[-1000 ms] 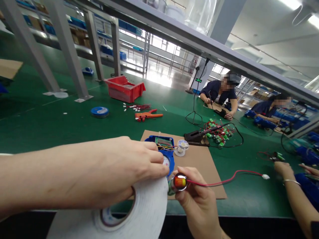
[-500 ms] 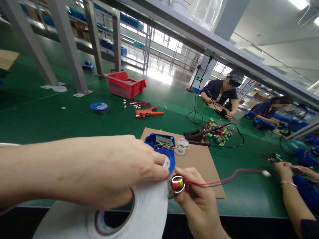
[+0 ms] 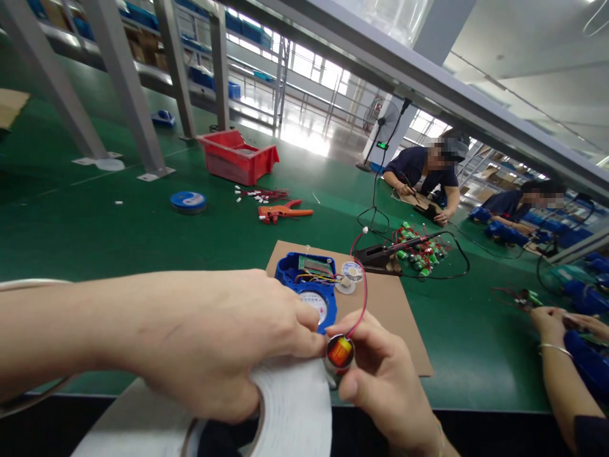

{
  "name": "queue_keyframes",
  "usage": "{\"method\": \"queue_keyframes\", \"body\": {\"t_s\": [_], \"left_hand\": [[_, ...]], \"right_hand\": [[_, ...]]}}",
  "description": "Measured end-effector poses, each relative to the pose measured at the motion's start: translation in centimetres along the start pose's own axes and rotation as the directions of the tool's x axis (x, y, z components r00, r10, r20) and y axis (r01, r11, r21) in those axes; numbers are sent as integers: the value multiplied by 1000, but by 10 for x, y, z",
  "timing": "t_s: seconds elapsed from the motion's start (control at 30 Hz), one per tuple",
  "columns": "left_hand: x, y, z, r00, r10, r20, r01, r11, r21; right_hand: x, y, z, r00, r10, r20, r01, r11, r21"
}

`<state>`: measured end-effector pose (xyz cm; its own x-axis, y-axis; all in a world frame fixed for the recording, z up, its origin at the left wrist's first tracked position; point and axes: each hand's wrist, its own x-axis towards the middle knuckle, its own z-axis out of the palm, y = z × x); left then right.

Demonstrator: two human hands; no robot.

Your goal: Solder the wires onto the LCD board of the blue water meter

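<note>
A wired battery cell (image 3: pixel 340 357) is sitting just beside a white tape roll's (image 3: pixel 297 397) rim.
The left hand (image 3: pixel 228 336) is gripping the roll, thumb hooking into its core, seemingly for steadiness; the right hand (image 3: pixel 387 374) is pinching the cell, leaving its red lead (image 3: pixel 365 285) free. Beyond, a blue meter housing (image 3: pixel 329 298) is lying open on cardboard (image 3: pixel 392 324), left fingers partly hiding it, a solder spool (image 3: pixel 351 273) crowding its side.

Left grip (image 3: pixel 252 333) on white roll (image 3: pixel 299 406), right grip (image 3: pixel 392 377) around wired cylinder (image 3: pixel 340 353)
</note>
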<state>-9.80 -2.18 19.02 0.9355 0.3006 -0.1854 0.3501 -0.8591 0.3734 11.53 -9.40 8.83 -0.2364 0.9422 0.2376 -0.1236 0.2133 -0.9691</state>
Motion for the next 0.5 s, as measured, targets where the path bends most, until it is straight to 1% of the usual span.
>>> {"method": "queue_keyframes", "body": {"t_s": [0.1,0.17,0.23,0.3,0.33,0.37,0.4,0.43,0.47,0.5], "left_hand": [[2,-3,0,999,-12,45,15,997,-80],[3,-5,-2,998,12,63,-1,985,-172],[3,-7,-3,996,46,77,-24,964,-265],[2,-9,-1,991,79,104,-36,930,-365],[1,-11,3,992,82,92,-37,909,-414],[-1,-15,9,997,59,43,-33,890,-455],[-4,-21,18,999,-7,-45,-16,878,-479],[-10,-30,27,982,-101,-160,10,871,-491],[-17,-42,37,925,-229,-304,56,872,-487],[-26,-56,46,858,-337,-387,127,871,-474]], "right_hand": [[2,0,-1,999,6,44,-10,995,100],[3,3,0,998,-29,52,23,993,112],[4,6,0,993,-80,86,71,992,102],[5,7,0,983,-128,128,116,988,101],[5,7,0,977,-151,153,136,985,110],[5,7,-1,966,-181,183,157,978,136],[5,6,-1,950,-213,228,176,970,169],[4,5,-1,935,-243,259,193,960,204],[4,4,-2,933,-253,257,194,953,235],[3,4,-1,948,-239,211,180,947,266]]}}
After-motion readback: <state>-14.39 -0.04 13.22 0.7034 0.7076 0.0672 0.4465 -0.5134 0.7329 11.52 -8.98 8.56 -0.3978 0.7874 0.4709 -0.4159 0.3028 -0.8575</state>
